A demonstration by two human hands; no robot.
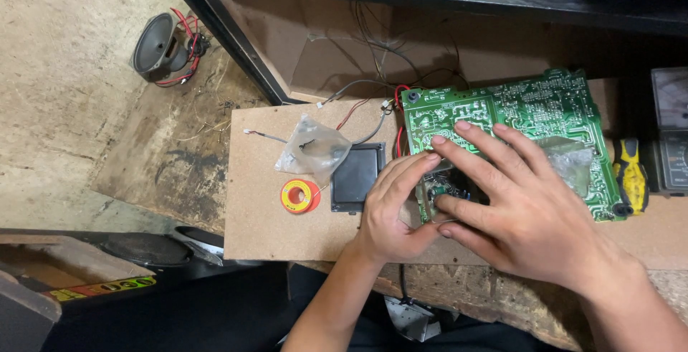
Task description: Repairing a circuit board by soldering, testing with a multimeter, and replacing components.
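A green circuit board (534,105) lies solder side up on a brown fibreboard sheet (265,201). Both my hands rest on its near left part. My left hand (390,212) curls against the board's lower left corner, fingers touching a small component there. My right hand (516,201) lies flat over the board's middle, fingers spread, fingertips meeting the left hand. Red and grey wires (373,105) run from the board's left corner into the open cabinet behind.
A small dark square panel (356,176), a clear plastic bag of parts (315,148) and a red-and-yellow solder spool (299,196) lie left of the board. A yellow-handled tool (631,173) and a meter (670,130) sit at right. A loose speaker (161,47) lies on the floor.
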